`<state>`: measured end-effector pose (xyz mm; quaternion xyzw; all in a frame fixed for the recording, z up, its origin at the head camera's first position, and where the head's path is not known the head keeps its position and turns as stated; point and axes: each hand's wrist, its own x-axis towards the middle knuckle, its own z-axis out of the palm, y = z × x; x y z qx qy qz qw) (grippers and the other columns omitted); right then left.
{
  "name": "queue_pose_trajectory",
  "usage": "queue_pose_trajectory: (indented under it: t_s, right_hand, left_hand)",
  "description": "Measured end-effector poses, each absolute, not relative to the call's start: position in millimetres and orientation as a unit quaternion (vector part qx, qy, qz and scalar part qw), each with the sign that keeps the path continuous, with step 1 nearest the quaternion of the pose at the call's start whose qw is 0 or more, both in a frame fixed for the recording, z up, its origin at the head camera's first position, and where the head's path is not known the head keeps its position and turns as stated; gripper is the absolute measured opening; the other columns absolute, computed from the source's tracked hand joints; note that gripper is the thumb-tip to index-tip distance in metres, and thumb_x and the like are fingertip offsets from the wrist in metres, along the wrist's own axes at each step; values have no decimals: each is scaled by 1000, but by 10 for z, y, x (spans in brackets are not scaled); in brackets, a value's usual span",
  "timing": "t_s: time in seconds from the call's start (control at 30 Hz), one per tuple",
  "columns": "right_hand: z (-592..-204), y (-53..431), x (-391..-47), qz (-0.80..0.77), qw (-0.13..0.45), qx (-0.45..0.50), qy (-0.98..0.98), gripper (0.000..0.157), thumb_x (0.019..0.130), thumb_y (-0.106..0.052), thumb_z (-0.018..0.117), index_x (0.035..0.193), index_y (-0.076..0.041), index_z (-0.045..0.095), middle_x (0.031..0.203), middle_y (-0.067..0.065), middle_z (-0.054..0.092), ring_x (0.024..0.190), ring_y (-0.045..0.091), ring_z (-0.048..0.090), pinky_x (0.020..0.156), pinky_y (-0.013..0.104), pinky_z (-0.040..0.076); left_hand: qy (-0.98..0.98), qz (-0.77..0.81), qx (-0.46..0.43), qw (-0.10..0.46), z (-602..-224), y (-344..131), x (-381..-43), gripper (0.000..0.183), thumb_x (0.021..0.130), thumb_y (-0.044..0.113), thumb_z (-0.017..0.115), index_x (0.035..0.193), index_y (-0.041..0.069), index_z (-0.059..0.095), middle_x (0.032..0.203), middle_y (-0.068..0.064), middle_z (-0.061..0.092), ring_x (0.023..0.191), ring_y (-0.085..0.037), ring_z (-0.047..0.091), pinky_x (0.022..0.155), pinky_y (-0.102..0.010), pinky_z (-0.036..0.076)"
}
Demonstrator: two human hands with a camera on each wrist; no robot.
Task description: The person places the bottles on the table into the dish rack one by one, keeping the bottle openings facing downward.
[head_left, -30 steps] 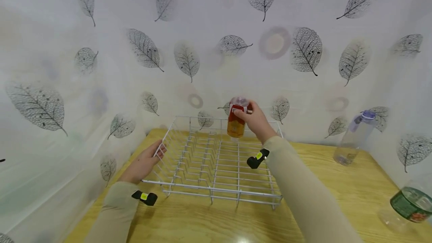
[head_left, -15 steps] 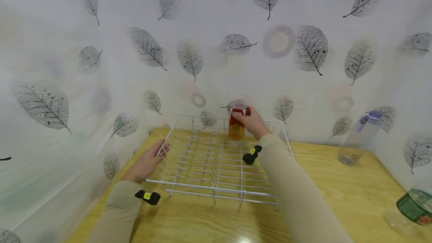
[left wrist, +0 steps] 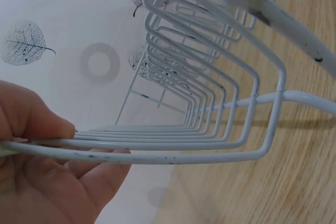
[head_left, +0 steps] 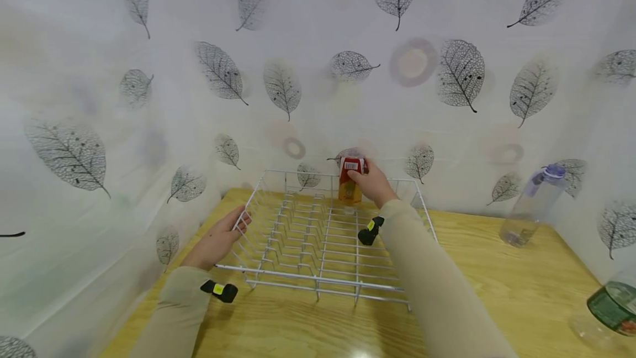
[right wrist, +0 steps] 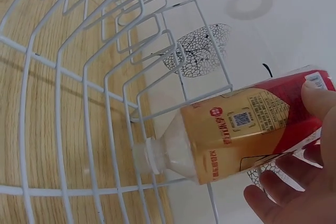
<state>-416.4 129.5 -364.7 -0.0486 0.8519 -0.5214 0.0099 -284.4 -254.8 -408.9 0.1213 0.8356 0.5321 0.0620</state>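
A white wire dish rack (head_left: 343,280) stands on the wooden table. My left hand (head_left: 218,239) holds its left side; in the left wrist view the thumb lies over the side wires (left wrist: 210,157) and the fingers pass beneath. My right hand (head_left: 375,183) grips a plastic drink bottle (head_left: 349,191) with a red and yellow label near the rack's back rail. The bottle is upside down, its base in my hand. In the right wrist view its clear neck (right wrist: 153,156) points down at the rack wires, and my thumb presses by the barcode.
A clear bottle (head_left: 534,209) with a purple cap stands at the table's back right. Farther forward on the right is a clear container (head_left: 613,305) with a green label, partly cut off by the frame. A leaf-patterned curtain (head_left: 318,109) hangs behind the table.
My right hand has lowered the drink bottle slightly into the back of the rack and turned it, so its barcode now faces the head camera. My left hand keeps its hold.
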Motion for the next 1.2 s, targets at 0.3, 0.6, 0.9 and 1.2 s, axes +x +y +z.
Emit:
queue_pose_trajectory:
  t_s: [0.3, 0.6, 0.9, 1.2]
  right_hand:
    - [-3681, 1355, -4142, -521, 9, -55, 852, 90, 99, -47, 62, 165, -16, 9, 164, 17, 25, 147, 39, 29, 114, 56, 34]
    - [-3559, 1446, -4056, -527, 12, -70, 847, 96, 97, -53, 63, 165, -21, 3, 166, 15, 20, 150, 38, 21, 115, 60, 30]
    - [-3422, 1470, -3926, -535, 12, -81, 841, 93, 98, -50, 64, 165, -22, 5, 167, 12, 18, 152, 35, 17, 115, 61, 28]
    - [-3285, 1631, -3736, -506, -8, -116, 854, 97, 95, -57, 63, 165, -24, 5, 168, 11, 15, 153, 33, 14, 115, 65, 23]
  left_hand:
    - [825, 547, 125, 68, -4102, -2570, -2864, 61, 107, -2, 28, 162, 2, 2, 159, -27, 27, 145, -41, 30, 117, -55, 26]
    - [829, 540, 129, 67, -4093, -2565, -2866, 60, 107, -1, 27, 162, 2, 1, 159, -27, 26, 145, -41, 30, 117, -56, 26]
    - [828, 543, 126, 63, -4121, -2574, -2876, 60, 107, -2, 28, 162, 2, 4, 158, -26, 28, 144, -41, 31, 117, -56, 26]
    - [821, 552, 133, 66, -4075, -2559, -2858, 61, 107, -3, 29, 162, 0, 2, 159, -29, 25, 144, -42, 30, 117, -56, 26]
